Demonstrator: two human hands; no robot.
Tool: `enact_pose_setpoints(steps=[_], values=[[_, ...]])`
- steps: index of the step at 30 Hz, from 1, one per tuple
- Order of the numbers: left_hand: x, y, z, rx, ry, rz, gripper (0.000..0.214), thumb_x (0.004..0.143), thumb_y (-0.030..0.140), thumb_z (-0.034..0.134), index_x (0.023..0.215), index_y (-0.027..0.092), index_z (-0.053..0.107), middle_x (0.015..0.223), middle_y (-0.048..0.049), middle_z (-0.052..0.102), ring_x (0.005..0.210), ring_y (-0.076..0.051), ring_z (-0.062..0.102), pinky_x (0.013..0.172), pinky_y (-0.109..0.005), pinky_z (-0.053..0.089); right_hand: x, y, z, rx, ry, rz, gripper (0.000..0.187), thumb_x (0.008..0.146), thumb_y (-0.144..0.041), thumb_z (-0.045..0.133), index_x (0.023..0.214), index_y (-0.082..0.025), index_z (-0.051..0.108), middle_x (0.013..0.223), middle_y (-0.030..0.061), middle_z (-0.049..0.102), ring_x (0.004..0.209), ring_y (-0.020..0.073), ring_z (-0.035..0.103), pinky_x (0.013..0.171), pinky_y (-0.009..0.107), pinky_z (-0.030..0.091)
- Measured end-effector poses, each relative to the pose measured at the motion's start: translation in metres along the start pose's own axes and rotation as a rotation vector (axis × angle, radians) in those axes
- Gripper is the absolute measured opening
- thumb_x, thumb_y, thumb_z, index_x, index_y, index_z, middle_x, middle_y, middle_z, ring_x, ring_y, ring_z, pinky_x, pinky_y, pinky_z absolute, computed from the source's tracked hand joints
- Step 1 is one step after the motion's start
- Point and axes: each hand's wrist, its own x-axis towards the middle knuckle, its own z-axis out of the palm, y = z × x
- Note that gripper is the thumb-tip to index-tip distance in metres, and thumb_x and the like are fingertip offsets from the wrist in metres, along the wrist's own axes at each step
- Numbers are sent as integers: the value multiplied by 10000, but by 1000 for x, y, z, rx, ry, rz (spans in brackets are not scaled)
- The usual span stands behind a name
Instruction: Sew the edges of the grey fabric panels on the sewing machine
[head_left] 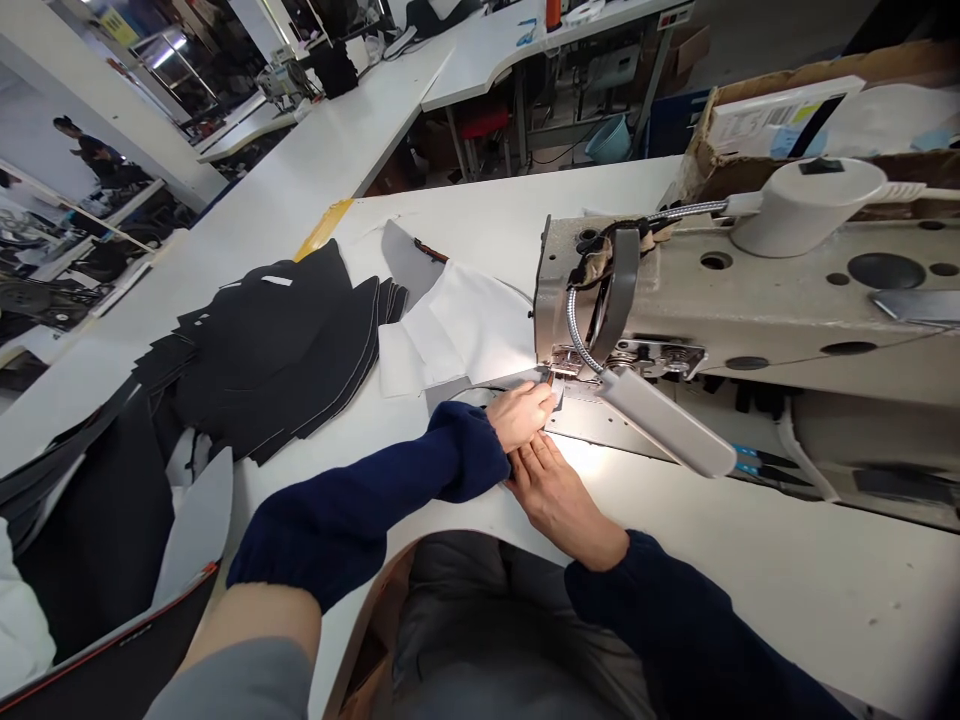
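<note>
A sewing machine [720, 290] stands at the right with its needle area lit by a lamp [667, 420]. My left hand [521, 415] is closed at the edge of a grey and white fabric piece [480, 335], right beside the presser foot [566, 360]. Just below it, my right hand [559, 490] has its fingers pressed together, touching the left fingers. Both hands hide the part of the fabric under them. The white part of this piece spreads to the left of the machine head, and an orange-and-black trim shows at its far end.
Stacked black fabric panels [277, 330] lie on the white table [750, 560] to the left. More black and grey pieces [105, 530] are heaped at the near left. An open cardboard box [697, 150] stands behind the machine. Someone [97, 155] sits far off at left.
</note>
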Motion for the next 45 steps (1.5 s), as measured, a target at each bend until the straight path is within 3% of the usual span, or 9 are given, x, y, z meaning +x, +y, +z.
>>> enact_pose_setpoints(steps=[4,8,12,17,24,29,34,38,45], values=[[-9,-8,5,-23,176,-40,267,952,195,387,1167,175,544,1119,-71,522,1002,-205,468,894,-307,419,0,2,0,-13,-4,18,470,923,-258,508,1230,97,521,1277,321,506,1268,385,424,1028,514,392],[-16,-16,14,-104,301,-113,325,940,222,440,1255,158,494,1173,-89,520,1030,-201,468,920,-317,428,-1,2,-2,-10,11,31,451,922,-261,515,1211,83,545,1285,313,505,1276,388,417,1025,517,400],[-10,-17,27,-185,292,-184,254,965,217,389,1141,151,560,987,-55,547,898,-151,506,799,-256,461,-2,1,-3,8,25,-9,350,921,-189,496,1163,45,595,1260,281,544,1257,349,455,1029,487,416],[-5,-14,29,-216,259,-153,317,986,218,295,1019,134,599,909,-50,529,783,-132,492,716,-242,437,-3,-1,-1,26,30,-43,344,898,-90,452,1186,52,577,1257,285,543,1250,343,466,1025,499,425],[2,-23,29,-218,314,-44,333,982,216,286,977,134,608,886,-72,527,811,-170,488,732,-278,442,0,2,3,10,3,-41,392,876,-55,428,1230,75,534,1283,305,512,1273,360,436,1032,520,411],[6,-28,32,-213,380,-48,288,972,210,350,1090,142,604,955,-80,568,911,-193,487,848,-310,458,4,8,5,-4,12,-13,380,872,-50,424,1210,57,560,1273,288,530,1269,357,442,1034,513,408],[1,-29,38,-259,491,-36,322,958,155,353,1140,165,619,1036,-71,589,929,-171,509,866,-277,476,4,8,6,-11,25,17,373,878,-96,468,1208,45,570,1272,268,542,1257,379,448,1031,525,397],[-1,-30,39,-255,451,10,315,922,107,394,1051,168,675,1036,-70,607,901,-169,518,822,-260,485,3,7,7,-20,25,22,380,877,-99,465,1216,41,566,1279,267,537,1258,383,446,1028,533,393],[6,-33,45,-277,451,18,285,877,62,445,1014,142,682,1082,-64,603,945,-157,526,887,-236,479,8,8,7,-75,33,-3,377,864,-82,468,1198,60,570,1255,287,544,1212,395,491,999,525,426]])
